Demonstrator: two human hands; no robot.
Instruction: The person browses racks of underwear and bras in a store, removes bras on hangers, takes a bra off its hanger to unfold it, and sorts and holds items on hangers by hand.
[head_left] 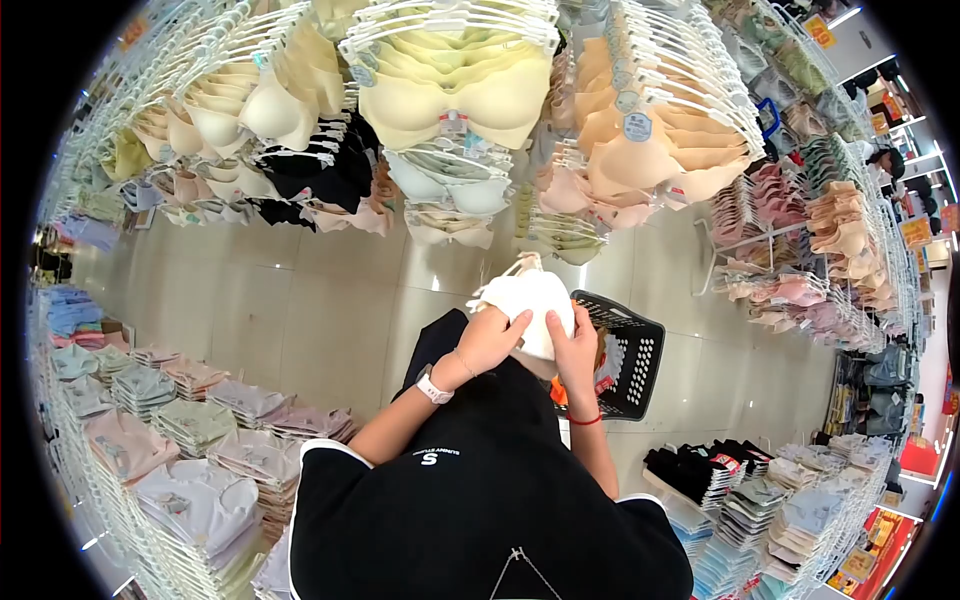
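Observation:
A white bra [530,302], folded together with its straps bunched at the top, is held in front of my body. My left hand [487,340] grips its left side, thumb on the front of the cup. On the other side my right hand [574,345] clasps it, thumb also on the front and the other fingers partly hidden. A beige layer shows under the white cup. Just right of my right hand is a black shopping basket [650,365] with items inside, including something red and orange.
Hanging racks of bras in yellow [450,100], peach [650,150] and white [280,110] stand ahead. Folded garments [195,500] lie in stacks at lower left, with more stacks [740,510] at lower right. Pale tiled floor [330,290] runs between the displays.

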